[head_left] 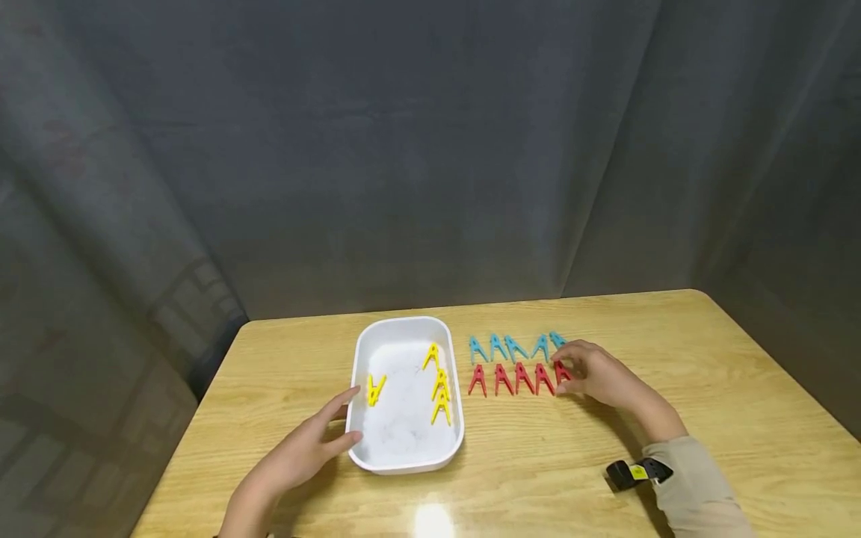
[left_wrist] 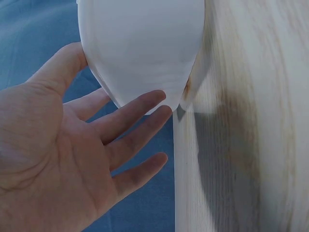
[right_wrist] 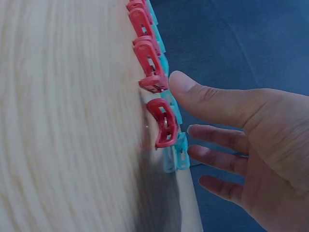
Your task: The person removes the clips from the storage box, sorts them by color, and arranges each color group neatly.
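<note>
A white tray [head_left: 406, 457] holds several yellow clothespins [head_left: 440, 407], one near its left wall and the others along the right side. My left hand [head_left: 303, 448] is at the tray's left wall, fingers spread and thumb touching the rim. In the left wrist view, the tray's outer side [left_wrist: 145, 43] lies against the thumb and fingers. To the right of the tray runs a row of red clothespins [head_left: 501, 379]. My right hand [head_left: 599, 373] hovers at the right end of that row. In the right wrist view, its thumb and loosely bent fingers are beside the end red clothespin [right_wrist: 165, 123], with nothing pinched.
A row of blue clothespins [head_left: 515, 348] lies just behind the red ones. My right wrist wears a black strap device [head_left: 635, 473]. The wooden table [head_left: 525, 478] ends at a grey curtain [head_left: 403, 187] along the back.
</note>
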Demonstrator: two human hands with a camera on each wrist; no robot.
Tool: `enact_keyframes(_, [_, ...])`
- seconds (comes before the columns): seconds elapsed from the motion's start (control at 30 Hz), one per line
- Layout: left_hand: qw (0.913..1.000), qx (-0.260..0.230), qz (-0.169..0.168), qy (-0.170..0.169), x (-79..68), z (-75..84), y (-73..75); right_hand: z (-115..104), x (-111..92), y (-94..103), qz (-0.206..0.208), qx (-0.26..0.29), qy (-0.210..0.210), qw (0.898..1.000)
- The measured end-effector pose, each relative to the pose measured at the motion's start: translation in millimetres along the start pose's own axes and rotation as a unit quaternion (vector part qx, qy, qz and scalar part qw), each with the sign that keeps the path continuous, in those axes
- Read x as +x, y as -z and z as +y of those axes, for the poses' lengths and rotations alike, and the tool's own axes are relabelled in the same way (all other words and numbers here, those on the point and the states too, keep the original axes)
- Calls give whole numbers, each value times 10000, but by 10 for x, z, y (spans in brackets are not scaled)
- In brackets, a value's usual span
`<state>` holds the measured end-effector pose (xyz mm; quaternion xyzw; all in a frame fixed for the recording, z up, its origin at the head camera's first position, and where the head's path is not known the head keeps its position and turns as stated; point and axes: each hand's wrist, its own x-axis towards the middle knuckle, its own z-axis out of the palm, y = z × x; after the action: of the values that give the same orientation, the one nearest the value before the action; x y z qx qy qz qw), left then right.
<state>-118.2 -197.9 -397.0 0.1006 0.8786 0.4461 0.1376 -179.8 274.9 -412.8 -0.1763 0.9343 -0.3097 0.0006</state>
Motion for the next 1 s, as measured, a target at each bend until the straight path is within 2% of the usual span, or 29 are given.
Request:
enact_keyframes(0.2, [10000, -16, -59, -61, 19, -1, 0, -64, -41, 86, 108, 181, -105, 9997])
enact_keyframes(0.53, [10000, 50, -67, 41, 8, -9, 45, -268, -10, 80, 69, -2, 16, 10000])
enact_keyframes(0.73, [9998, 115, -78, 107, -10, 7, 133, -459, 31, 10, 168, -94, 325, 9993])
enact_keyframes(1.0, [9999, 61, -53, 86, 21, -6, 35, -634, 18, -56, 630, -314, 773, 9945])
